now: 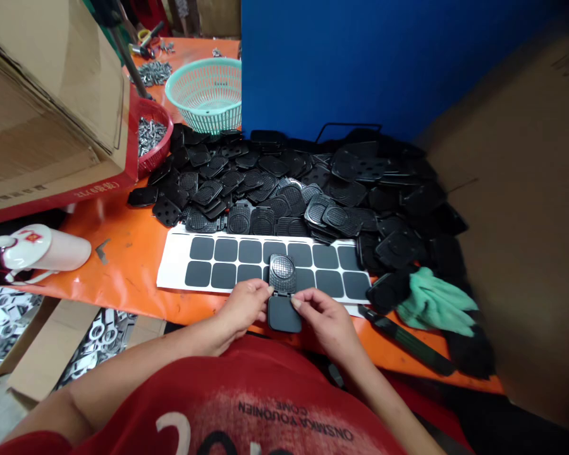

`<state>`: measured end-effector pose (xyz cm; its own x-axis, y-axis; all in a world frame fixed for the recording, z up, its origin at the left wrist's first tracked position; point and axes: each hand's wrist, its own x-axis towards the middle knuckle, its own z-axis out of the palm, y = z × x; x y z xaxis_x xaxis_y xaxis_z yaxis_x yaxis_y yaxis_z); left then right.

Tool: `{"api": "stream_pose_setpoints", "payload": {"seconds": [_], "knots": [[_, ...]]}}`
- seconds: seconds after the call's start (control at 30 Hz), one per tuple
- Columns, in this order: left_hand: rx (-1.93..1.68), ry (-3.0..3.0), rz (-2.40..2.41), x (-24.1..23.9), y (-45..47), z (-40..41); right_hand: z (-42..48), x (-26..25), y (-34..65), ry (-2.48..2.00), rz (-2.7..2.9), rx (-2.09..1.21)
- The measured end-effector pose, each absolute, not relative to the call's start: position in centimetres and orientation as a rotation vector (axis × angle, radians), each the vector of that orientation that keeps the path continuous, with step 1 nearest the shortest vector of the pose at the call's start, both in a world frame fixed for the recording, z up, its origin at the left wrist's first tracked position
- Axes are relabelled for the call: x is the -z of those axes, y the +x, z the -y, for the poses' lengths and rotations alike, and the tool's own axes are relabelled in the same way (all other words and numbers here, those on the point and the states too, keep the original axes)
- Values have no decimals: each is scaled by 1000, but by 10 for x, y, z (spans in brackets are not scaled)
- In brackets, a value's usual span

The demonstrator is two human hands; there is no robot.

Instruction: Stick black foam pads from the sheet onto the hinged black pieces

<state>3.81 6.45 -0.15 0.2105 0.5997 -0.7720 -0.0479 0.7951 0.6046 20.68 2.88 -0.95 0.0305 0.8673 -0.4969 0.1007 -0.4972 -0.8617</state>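
A black hinged plastic case (283,275) lies opened out near the table's front edge. Its upper half has a round grid pattern and its lower half is flat and dark grey. My left hand (247,308) pinches it at the left, by the hinge. On the other side, the thumb and fingers of my right hand (323,316) grip the lower half's upper right corner. Beneath the case's upper half is a white sheet (174,260) bearing two rows of dark grey rounded squares, which look like stickers.
Many black plastic pieces (265,183) are heaped behind the sheet. To the right lie a green cloth (434,300) and a dark box cutter (408,341). A white lidded mug (52,248), cardboard box (52,107), red basket (157,151) and mint basket (206,95) stand left.
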Motion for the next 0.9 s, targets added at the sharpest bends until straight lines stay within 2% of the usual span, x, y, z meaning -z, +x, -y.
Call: {"api": "stream_pose_setpoints", "payload": {"seconds": [0.9], "knots": [[-495,519,-1331,-5,40,-66,-26,7,206,-1606,816,-1574]]}}
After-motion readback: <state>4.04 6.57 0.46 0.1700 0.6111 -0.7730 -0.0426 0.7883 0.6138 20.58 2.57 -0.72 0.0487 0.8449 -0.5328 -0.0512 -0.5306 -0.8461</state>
